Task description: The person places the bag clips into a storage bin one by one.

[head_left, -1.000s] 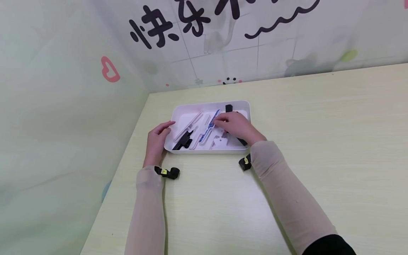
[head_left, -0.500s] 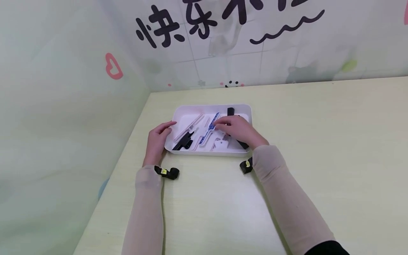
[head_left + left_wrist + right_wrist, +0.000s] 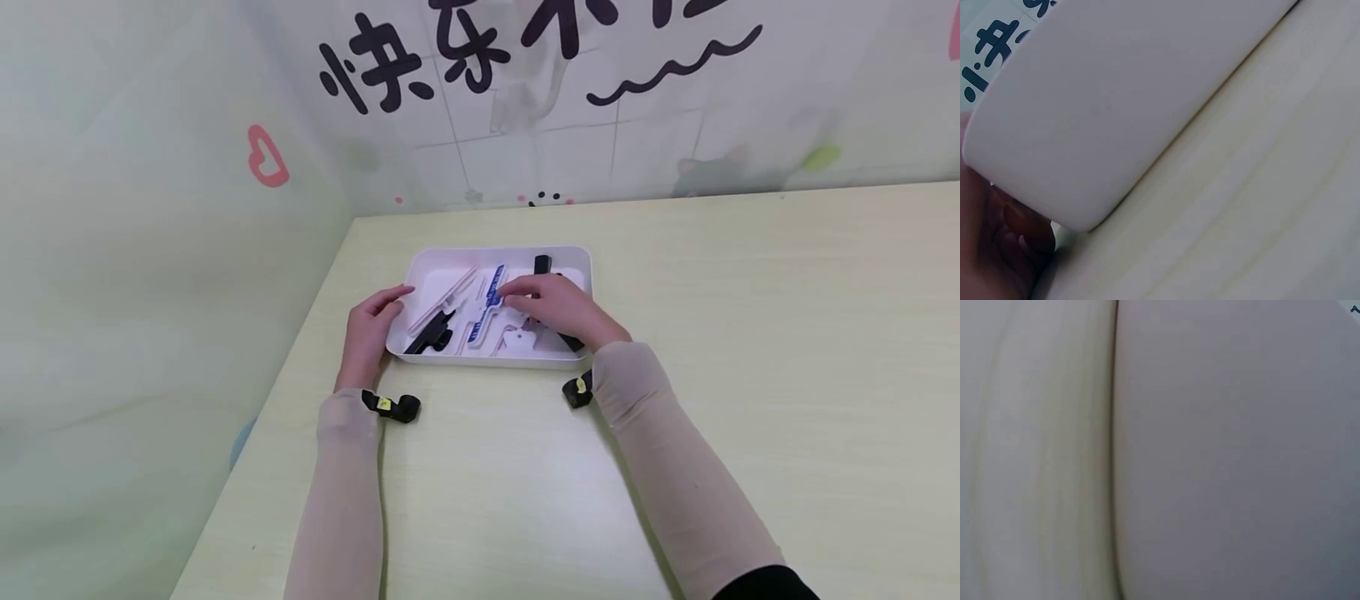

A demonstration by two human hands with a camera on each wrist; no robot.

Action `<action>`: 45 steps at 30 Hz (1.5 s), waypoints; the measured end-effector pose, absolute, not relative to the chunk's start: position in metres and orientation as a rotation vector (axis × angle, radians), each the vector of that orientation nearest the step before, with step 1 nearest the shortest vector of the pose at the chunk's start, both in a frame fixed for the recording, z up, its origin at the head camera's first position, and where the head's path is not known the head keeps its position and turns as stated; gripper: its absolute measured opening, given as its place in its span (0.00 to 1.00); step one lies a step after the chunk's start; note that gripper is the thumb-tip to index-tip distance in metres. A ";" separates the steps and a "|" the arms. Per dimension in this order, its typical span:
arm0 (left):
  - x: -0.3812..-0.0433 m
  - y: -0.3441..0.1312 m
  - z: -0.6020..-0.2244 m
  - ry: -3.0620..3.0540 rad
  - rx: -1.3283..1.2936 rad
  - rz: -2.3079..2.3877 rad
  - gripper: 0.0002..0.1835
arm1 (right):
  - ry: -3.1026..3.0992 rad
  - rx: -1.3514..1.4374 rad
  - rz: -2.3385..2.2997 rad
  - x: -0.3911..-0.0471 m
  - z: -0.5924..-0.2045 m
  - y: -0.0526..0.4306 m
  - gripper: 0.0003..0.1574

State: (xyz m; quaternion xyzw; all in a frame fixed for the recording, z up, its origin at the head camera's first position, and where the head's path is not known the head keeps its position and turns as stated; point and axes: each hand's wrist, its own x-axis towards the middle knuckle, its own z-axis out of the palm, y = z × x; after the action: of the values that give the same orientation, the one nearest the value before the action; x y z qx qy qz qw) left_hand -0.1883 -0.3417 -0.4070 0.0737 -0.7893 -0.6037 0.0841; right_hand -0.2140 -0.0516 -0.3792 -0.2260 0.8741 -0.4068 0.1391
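Note:
A white tray [image 3: 491, 362] holds several small slim items. My left hand [image 3: 367, 333] grips its left end, with fingertips at the rim; in the left wrist view, curled fingers [image 3: 1022, 228] show beside the tray's outer wall [image 3: 1104, 112]. My right hand [image 3: 555, 304] reaches over the tray and its fingertips pinch the right edge of a flat blue-and-white strip [image 3: 487, 308], which lies slanted; its exact kind is unclear. In the right wrist view only the tray's wall [image 3: 1229, 450] and the table show, with no fingers.
Inside the tray lie a black clip-like piece [image 3: 432, 333], pale pink slim pieces [image 3: 444, 300], a white piece [image 3: 519, 338] and a long black item [image 3: 542, 264] partly under my right hand. The tray stands on a pale wood table [image 3: 480, 483] near a printed wall cloth [image 3: 637, 142].
The blue-and-white strip's far end has swung left with my right fingertips. My left hand stays at the tray's left end. The head view tilted slightly early on.

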 end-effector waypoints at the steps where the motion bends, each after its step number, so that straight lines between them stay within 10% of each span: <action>1: -0.188 -0.342 -0.407 -2.359 0.224 -1.796 0.13 | 2.525 -0.656 -1.176 -0.214 -0.379 -0.052 0.18; 45: -0.186 -0.340 -0.409 -2.346 0.220 -1.803 0.13 | 2.582 -0.719 -1.114 -0.211 -0.379 -0.050 0.20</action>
State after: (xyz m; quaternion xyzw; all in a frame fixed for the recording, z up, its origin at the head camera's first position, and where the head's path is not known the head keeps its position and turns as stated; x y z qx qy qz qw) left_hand -0.1855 -0.3403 -0.4086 0.0737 -0.7878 -0.6053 0.0871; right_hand -0.2106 -0.0504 -0.3788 -0.2459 0.8832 -0.3812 0.1194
